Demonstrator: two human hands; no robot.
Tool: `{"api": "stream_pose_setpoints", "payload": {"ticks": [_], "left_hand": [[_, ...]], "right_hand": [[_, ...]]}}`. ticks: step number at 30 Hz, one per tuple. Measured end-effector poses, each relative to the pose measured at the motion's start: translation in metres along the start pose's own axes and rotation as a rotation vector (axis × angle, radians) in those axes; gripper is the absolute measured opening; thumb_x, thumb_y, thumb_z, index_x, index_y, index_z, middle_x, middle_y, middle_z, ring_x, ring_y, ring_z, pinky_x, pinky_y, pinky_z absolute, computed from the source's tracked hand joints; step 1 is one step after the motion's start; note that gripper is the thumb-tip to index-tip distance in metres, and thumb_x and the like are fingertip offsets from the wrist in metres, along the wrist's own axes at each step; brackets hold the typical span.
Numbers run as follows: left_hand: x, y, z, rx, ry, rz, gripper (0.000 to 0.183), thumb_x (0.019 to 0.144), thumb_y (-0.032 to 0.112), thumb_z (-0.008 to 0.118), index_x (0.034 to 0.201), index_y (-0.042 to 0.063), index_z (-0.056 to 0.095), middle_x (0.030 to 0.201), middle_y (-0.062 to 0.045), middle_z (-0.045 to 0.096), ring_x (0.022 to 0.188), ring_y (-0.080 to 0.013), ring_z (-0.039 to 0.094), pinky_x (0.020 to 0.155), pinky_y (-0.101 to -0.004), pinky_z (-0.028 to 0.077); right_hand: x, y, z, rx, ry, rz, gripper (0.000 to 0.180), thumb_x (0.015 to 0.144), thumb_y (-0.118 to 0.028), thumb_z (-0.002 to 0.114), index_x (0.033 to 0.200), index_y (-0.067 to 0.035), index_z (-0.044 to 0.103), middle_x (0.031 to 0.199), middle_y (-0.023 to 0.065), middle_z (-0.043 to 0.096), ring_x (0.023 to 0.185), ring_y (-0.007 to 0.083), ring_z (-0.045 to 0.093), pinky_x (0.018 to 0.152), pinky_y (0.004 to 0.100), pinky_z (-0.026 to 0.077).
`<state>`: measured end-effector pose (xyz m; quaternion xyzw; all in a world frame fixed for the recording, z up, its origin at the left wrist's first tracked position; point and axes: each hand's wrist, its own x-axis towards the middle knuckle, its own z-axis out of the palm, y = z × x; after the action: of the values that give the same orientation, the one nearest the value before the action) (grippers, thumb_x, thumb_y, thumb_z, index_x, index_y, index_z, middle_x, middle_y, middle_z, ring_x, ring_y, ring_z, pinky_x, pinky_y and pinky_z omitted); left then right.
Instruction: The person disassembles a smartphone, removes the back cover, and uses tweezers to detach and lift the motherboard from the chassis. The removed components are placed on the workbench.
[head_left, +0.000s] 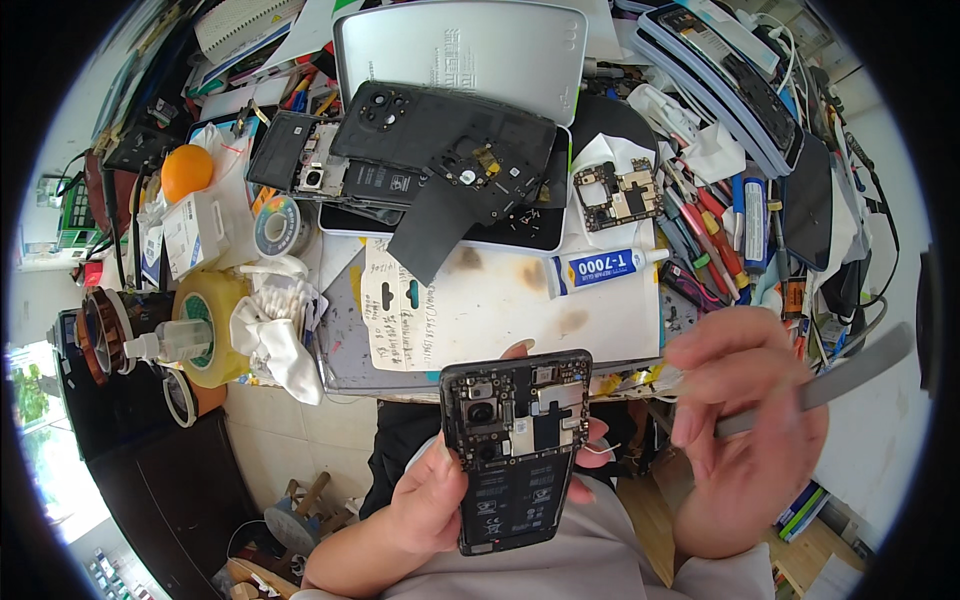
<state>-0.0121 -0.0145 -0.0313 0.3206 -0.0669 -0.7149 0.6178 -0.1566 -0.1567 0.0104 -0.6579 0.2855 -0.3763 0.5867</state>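
Note:
My left hand (435, 487) grips an opened smartphone (517, 457) by its sides, upright over my lap. Its logic board, camera modules and black battery show. To the right, my right hand (750, 420) is raised and blurred, holding a grey flat tool (855, 375), perhaps tweezers. On the bench lie a black phone back cover (450, 124), a black inner cover plate (487, 176) with a dark sheet, and another opened phone (300, 161). A loose logic board (619, 195) rests on white tissue. Below it lies a tube of T-7000 repair glue (604, 270) on a stained white card (525, 322).
Screwdrivers (709, 225) and pens crowd the right side near stacked phones (720, 90). At left are an orange (187, 173), a solder wire spool (278, 227), cotton swabs (285, 300), a roll of tape (214, 330) and a spray bottle (169, 341). A wooden stool (296, 525) stands below.

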Motion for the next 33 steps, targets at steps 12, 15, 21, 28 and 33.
{"api": "stream_pose_setpoints", "payload": {"ticks": [12, 15, 21, 28, 33], "left_hand": [[-0.003, 0.005, 0.001, -0.062, -0.035, -0.05, 0.094, 0.093, 0.067, 0.05, 0.16, 0.028, -0.004, 0.15, -0.029, 0.036, 0.129, -0.0458, 0.051, 0.095, -0.0624, 0.049], [-0.002, 0.004, 0.001, -0.111, -0.034, -0.008, 0.099, 0.095, 0.06, 0.054, 0.16, 0.019, -0.008, 0.153, -0.027, 0.034, 0.132, -0.0444, 0.049, 0.099, -0.0577, 0.049], [-0.001, 0.001, -0.004, -0.095, -0.052, 0.017, 0.1, 0.095, 0.06, 0.055, 0.16, 0.019, -0.008, 0.153, -0.027, 0.034, 0.131, -0.0459, 0.049, 0.099, -0.0583, 0.049], [-0.003, 0.006, -0.002, -0.072, -0.075, -0.017, 0.095, 0.097, 0.062, 0.047, 0.16, 0.018, -0.009, 0.152, -0.029, 0.035, 0.131, -0.0456, 0.05, 0.098, -0.059, 0.049], [-0.004, 0.01, -0.002, -0.1, -0.147, -0.047, 0.089, 0.099, 0.061, 0.04, 0.16, 0.018, -0.009, 0.15, -0.032, 0.036, 0.13, -0.0461, 0.05, 0.099, -0.0596, 0.048]], "right_hand": [[0.0, -0.003, -0.011, -0.293, -0.188, -0.261, 0.025, 0.097, -0.025, 0.062, 0.097, -0.001, 0.054, 0.085, 0.0166, 0.06, 0.062, 0.0174, 0.06, 0.056, 0.0244, 0.048], [0.003, 0.0, -0.01, -0.234, -0.223, -0.256, 0.023, 0.092, -0.015, 0.067, 0.103, 0.002, 0.056, 0.088, 0.0202, 0.063, 0.067, 0.0191, 0.065, 0.06, 0.0257, 0.053], [0.011, -0.004, -0.016, -0.344, -0.412, -0.296, 0.02, 0.089, -0.009, 0.066, 0.103, 0.004, 0.061, 0.089, 0.0219, 0.065, 0.072, 0.0209, 0.066, 0.062, 0.0283, 0.054], [0.013, -0.005, -0.013, -0.403, -0.418, -0.322, 0.018, 0.085, -0.008, 0.066, 0.099, 0.004, 0.062, 0.092, 0.0235, 0.066, 0.073, 0.0225, 0.065, 0.063, 0.0281, 0.053], [0.013, -0.007, -0.015, -0.418, -0.409, -0.32, 0.018, 0.082, -0.008, 0.064, 0.097, 0.003, 0.062, 0.093, 0.0241, 0.066, 0.075, 0.0234, 0.064, 0.064, 0.03, 0.053]]}}
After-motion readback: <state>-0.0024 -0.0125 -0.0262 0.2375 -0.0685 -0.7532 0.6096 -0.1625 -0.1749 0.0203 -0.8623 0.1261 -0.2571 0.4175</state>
